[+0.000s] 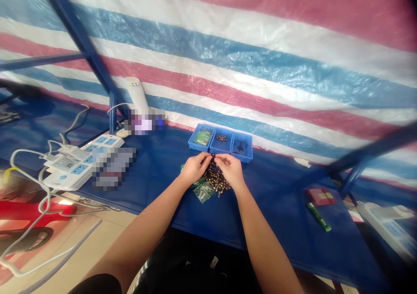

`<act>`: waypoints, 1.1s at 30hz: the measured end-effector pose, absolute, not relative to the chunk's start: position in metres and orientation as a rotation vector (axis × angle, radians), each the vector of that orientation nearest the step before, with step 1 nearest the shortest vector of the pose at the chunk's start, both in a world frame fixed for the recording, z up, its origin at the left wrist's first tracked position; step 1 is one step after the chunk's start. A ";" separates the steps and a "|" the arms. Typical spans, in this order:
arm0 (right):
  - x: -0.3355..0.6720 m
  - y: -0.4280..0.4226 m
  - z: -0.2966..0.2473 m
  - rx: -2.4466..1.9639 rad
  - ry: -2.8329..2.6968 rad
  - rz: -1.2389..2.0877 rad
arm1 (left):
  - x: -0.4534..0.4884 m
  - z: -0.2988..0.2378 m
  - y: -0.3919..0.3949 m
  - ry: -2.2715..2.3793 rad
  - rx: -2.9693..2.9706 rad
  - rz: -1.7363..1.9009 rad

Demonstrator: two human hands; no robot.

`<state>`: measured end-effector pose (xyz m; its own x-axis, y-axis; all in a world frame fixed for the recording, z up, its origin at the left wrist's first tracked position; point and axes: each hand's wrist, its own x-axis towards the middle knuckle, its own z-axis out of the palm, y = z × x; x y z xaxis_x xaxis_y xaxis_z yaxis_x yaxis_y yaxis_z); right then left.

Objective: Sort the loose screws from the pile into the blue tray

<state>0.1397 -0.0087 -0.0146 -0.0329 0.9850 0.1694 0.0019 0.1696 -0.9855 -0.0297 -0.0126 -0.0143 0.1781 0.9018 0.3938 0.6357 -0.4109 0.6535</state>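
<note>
Facing each other above the blue table (273,224), the left hand (196,167) and the right hand (231,168) are hanging just on the near side of three blue bins (243,157). Grip: on each hand, thumb and forefinger are curling in close, with the tips of both hands almost meeting. A small dark piece (213,156) is showing between them; cannot tell whether each pinch is fully closed or which hand, if either, is holding it.

Brass-coloured parts (217,183) are lying in a loose heap on the table, below and between the hands. Green packets (204,192) are lying against the heap's left side, partly hidden by the left hand.

Bins, left to right: the first is holding green-tinted packets (202,137), the second a small cluster of brownish pieces (222,138), the third a few dark slender pieces (240,147).

Surroundings: a white power strip (78,170) is lying at the table's left, with a white adapter (61,163) sitting on it. Near the right end, a red box (321,196) is sitting just beside a slim green pack (318,217). A striped sheet (228,59) is hanging behind the table.
</note>
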 end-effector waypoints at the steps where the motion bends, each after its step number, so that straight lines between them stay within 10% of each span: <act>1: 0.139 -0.009 -0.015 -1.063 -1.307 1.101 | -0.029 -0.015 -0.013 1.459 2.109 1.092; 33: 0.134 -0.011 -0.016 -1.045 -1.246 1.071 | -0.029 -0.019 -0.011 1.378 2.099 1.214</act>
